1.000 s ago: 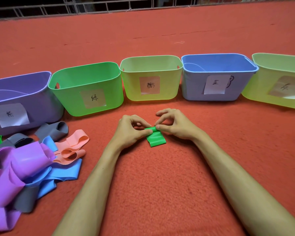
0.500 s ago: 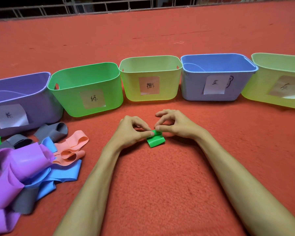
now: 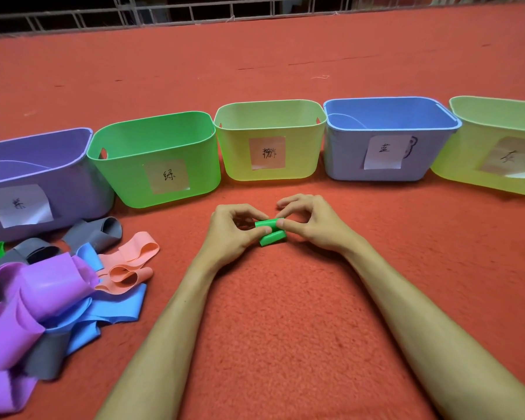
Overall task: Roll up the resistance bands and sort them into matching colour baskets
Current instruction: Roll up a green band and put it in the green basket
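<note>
A green resistance band point(image 3: 272, 238), mostly rolled with a short flap left loose, is pinched at its ends by the curled fingers of the left hand point(image 3: 231, 234) and right hand point(image 3: 315, 225). It is held low over red carpet point(image 3: 285, 313), in front and right of the green basket point(image 3: 155, 159). A loose pile of bands point(image 3: 58, 292), purple, blue, grey and pink, is heaped in front and left of that basket.

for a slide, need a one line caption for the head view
Left hand and right hand pinch a rolled green band on red carpet before five baskets, loose bands piled left.
</note>
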Available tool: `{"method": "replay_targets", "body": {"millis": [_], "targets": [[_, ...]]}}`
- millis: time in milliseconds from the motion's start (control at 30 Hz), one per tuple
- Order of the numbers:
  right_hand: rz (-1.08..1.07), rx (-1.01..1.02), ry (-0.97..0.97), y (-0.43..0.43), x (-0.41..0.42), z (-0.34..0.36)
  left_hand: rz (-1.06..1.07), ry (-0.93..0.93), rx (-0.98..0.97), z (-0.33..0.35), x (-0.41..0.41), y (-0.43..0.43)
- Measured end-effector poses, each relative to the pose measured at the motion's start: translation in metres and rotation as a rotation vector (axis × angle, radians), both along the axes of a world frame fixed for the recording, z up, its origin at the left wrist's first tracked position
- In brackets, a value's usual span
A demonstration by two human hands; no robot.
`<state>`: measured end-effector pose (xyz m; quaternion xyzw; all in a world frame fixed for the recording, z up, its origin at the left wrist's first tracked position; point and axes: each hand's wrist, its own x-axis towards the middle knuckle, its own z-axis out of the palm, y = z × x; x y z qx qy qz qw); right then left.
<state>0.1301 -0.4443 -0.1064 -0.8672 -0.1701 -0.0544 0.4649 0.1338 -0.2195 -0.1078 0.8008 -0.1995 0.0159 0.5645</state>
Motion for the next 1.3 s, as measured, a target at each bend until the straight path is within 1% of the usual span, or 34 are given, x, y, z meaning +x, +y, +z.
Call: {"method": "replay_targets", "body": {"millis": [133, 333, 533, 700, 800, 1000, 1167, 1300], "targets": [[0.041, 0.198, 0.035, 0.004, -0.002, -0.001, -0.014, -0.014, -0.029, 0.003, 0.001, 0.0], [0.071, 0.323, 0.022, 0.006, 0.0, 0.001, -0.037, 0.045, -0.057, 0.007, 0.001, -0.001], [0.083, 0.368, -0.002, 0.012, -0.002, -0.002, -0.023, 0.063, -0.117, 0.002, 0.005, 0.002], [0.024, 0.423, 0.054, 0.013, -0.002, 0.0, -0.025, 0.064, -0.155, 0.001, 0.004, 0.005], [0.001, 0.416, 0.06, 0.018, -0.004, 0.002, -0.041, 0.071, -0.2, 0.003, 0.002, 0.008], [-0.031, 0.409, 0.044, 0.021, -0.006, 0.0, -0.053, 0.064, -0.166, 0.001, 0.004, 0.01], [0.02, 0.444, 0.03, 0.023, -0.011, 0.003, -0.077, 0.135, -0.228, 0.006, 0.002, 0.008], [0.057, 0.471, 0.055, 0.022, -0.013, 0.004, -0.07, 0.116, -0.165, 0.007, 0.001, 0.007]]}}
